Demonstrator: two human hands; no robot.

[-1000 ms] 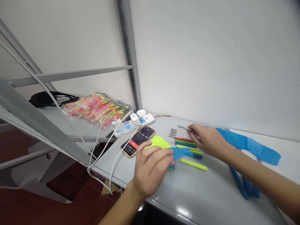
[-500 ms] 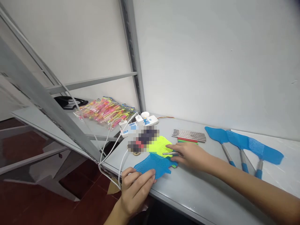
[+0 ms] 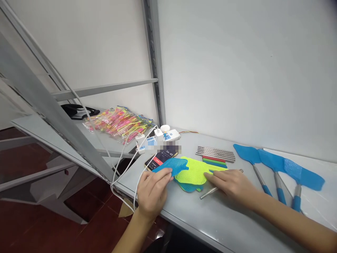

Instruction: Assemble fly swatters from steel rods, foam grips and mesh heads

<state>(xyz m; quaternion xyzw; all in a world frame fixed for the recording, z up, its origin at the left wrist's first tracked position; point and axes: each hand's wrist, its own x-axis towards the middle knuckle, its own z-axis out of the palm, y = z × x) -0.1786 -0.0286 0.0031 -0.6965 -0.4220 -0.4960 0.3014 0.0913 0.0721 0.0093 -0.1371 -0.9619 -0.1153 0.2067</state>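
Observation:
My left hand (image 3: 151, 188) pinches a blue hand-shaped mesh swatter head (image 3: 172, 165) and holds it just above the grey table (image 3: 237, 218). Beside it lies a yellow-green mesh head (image 3: 195, 170) on top of another blue one (image 3: 188, 187). My right hand (image 3: 230, 182) rests on the table with fingers curled over a thin metal rod (image 3: 210, 191), whose ends stick out on both sides of the hand.
Three assembled blue swatters (image 3: 276, 165) lie at the right. A row of metal rods (image 3: 216, 153) and coloured grips (image 3: 214, 161) sits behind. A phone (image 3: 160, 160), a power strip (image 3: 160, 137) with white cables and a bag of colourful toys (image 3: 118, 123) are at the left.
My left hand lifted the blue mesh head up and toward the phone. My right hand drew back to the right with the metal rod, uncovering the yellow-green head.

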